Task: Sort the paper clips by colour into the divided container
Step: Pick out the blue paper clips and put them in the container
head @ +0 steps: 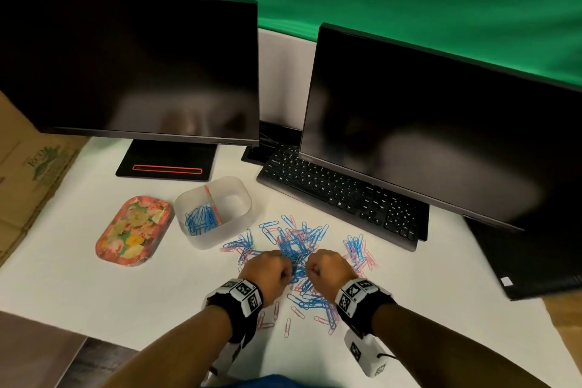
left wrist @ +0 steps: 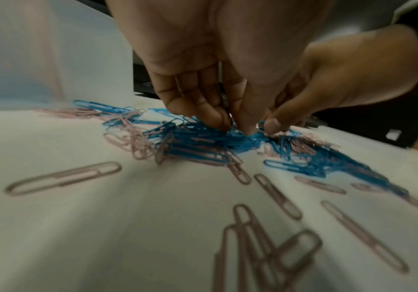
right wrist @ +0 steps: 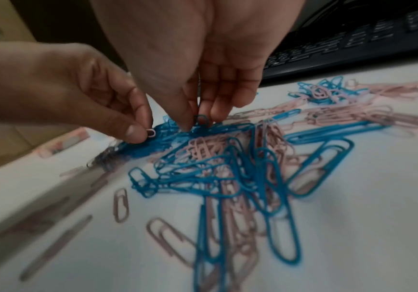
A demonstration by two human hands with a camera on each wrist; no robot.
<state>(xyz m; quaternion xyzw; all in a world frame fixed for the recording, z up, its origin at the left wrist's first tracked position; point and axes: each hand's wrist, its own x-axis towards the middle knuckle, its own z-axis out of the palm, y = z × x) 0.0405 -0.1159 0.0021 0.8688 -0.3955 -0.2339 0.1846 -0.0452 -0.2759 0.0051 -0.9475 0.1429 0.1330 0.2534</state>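
Container (head: pixel 213 214) sits between tray (head: pixel 134 230) and keyboard (head: pixel 340 195), behind the clips (head: pixel 299 249)

Left hand (head: pixel 267 268) and right hand (head: pixel 330 268) side by side, fingers curled, pinching

Even soft indoor light, dim glare on dark monitors (head: pixel 132 69), wrist views blurred toward edges, wide-angle bending

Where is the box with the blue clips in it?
In the head view, the clear divided container sits left of the loose clip pile, between the flowery tray and the keyboard.
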